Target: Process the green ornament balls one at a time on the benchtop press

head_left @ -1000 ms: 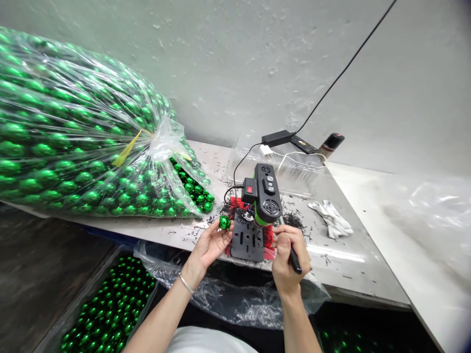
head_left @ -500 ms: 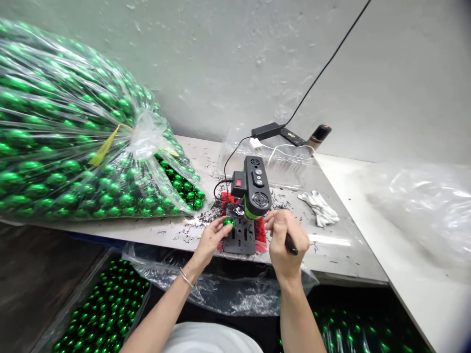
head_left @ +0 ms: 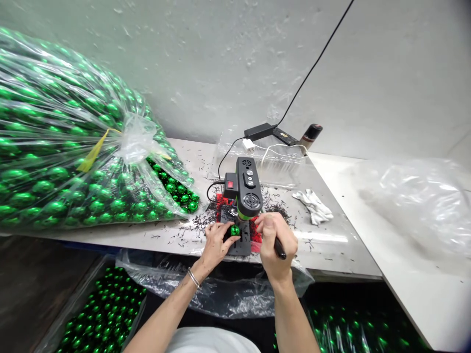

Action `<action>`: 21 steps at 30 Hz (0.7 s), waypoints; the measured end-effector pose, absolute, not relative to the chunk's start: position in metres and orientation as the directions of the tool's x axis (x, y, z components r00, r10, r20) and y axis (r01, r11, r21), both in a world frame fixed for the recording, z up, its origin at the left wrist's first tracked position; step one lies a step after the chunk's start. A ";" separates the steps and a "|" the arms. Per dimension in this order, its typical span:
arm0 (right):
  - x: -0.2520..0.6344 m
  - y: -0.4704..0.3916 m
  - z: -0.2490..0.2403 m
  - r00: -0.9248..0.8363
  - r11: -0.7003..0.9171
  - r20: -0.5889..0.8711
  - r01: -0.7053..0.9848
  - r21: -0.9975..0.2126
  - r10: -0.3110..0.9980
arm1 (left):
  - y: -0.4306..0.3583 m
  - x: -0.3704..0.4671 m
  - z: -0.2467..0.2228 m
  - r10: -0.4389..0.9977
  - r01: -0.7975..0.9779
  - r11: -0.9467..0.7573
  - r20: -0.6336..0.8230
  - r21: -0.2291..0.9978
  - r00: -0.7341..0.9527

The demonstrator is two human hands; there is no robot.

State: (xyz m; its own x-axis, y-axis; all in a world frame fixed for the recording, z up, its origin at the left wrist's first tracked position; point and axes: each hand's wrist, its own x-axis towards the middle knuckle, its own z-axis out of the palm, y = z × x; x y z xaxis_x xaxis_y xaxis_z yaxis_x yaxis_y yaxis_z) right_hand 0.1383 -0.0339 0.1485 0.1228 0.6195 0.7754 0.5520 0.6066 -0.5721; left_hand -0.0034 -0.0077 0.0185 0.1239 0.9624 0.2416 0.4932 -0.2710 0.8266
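Observation:
My left hand has thumb and fingers around a shiny green ball, keeping it over the slotted black base plate. Right above and behind the ball is the head of a black device with round vents, buttons and a green band. My right hand is closed in a fist on a slim black pen-like tool. The rear end of that tool sticks out below the fist; its front end points toward the ball, but its tip is hard to make out. A red mat lies beneath the plate.
A large tied clear bag of green balls fills the left. White gloves, a clear plastic tray, cables and black scraps lie on the table. More green balls are in a bag below. Plastic film lies at right.
My left hand has moved the green ball rightward, closer under the device's head. My right hand stays beside the device with the black tool. The whole view has shifted slightly.

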 end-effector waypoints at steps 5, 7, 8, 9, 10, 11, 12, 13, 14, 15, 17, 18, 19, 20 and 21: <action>0.141 -0.036 0.147 0.084 0.621 0.790 0.570 -0.538 0.607 | -0.007 -0.002 0.022 0.953 0.496 -0.300 0.272 0.815 0.131; 0.144 -0.038 0.147 0.057 0.627 0.795 0.582 -0.517 0.604 | -0.004 -0.001 0.021 0.962 0.496 -0.270 0.257 0.825 0.095; 0.145 -0.039 0.146 0.050 0.633 0.799 0.583 -0.510 0.599 | -0.003 0.000 0.020 0.963 0.492 -0.264 0.252 0.830 0.091; 0.146 -0.040 0.146 0.050 0.640 0.806 0.580 -0.505 0.590 | -0.002 0.000 0.019 0.963 0.487 -0.266 0.250 0.832 0.099; 0.146 -0.041 0.145 0.054 0.646 0.811 0.574 -0.503 0.582 | -0.001 -0.001 0.019 0.962 0.482 -0.272 0.249 0.833 0.112; 0.146 -0.042 0.144 0.059 0.653 0.816 0.568 -0.501 0.575 | 0.000 -0.001 0.018 0.960 0.477 -0.278 0.249 0.834 0.125; 0.146 -0.043 0.143 0.062 0.659 0.820 0.563 -0.499 0.569 | 0.001 -0.002 0.017 0.960 0.472 -0.282 0.247 0.835 0.135; 0.145 -0.043 0.141 0.062 0.661 0.821 0.560 -0.499 0.567 | 0.001 -0.002 0.016 0.959 0.469 -0.282 0.245 0.837 0.140; 0.144 -0.043 0.140 0.060 0.661 0.821 0.560 -0.499 0.568 | 0.001 -0.003 0.016 0.960 0.465 -0.282 0.243 0.839 0.143; 0.143 -0.044 0.138 0.058 0.659 0.818 0.561 -0.500 0.572 | 0.002 -0.003 0.015 0.960 0.463 -0.281 0.241 0.841 0.145; 0.140 -0.043 0.131 0.061 0.655 0.815 0.563 -0.504 0.576 | 0.002 -0.004 0.015 0.960 0.460 -0.280 0.237 0.842 0.151; 0.140 -0.042 0.126 0.064 0.655 0.818 0.563 -0.503 0.572 | 0.002 -0.004 0.014 0.960 0.461 -0.279 0.235 0.842 0.152; 0.139 -0.042 0.120 0.063 0.661 0.824 0.564 -0.495 0.563 | 0.002 -0.004 0.014 0.961 0.463 -0.277 0.232 0.842 0.153; 0.139 -0.040 0.113 0.059 0.672 0.836 0.565 -0.478 0.545 | 0.002 -0.004 0.014 0.961 0.464 -0.276 0.231 0.842 0.153; 0.140 -0.039 0.105 0.049 0.685 0.851 0.570 -0.454 0.523 | 0.002 -0.004 0.013 0.961 0.465 -0.276 0.231 0.841 0.153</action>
State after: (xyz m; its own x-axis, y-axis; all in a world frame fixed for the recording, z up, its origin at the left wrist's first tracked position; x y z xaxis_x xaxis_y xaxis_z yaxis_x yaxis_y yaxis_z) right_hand 0.1396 -0.0391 0.1049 0.0490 0.5228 0.8510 0.5700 0.6850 -0.4537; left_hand -0.0038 0.0015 0.0131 0.1530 0.9609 0.2308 0.4651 -0.2761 0.8411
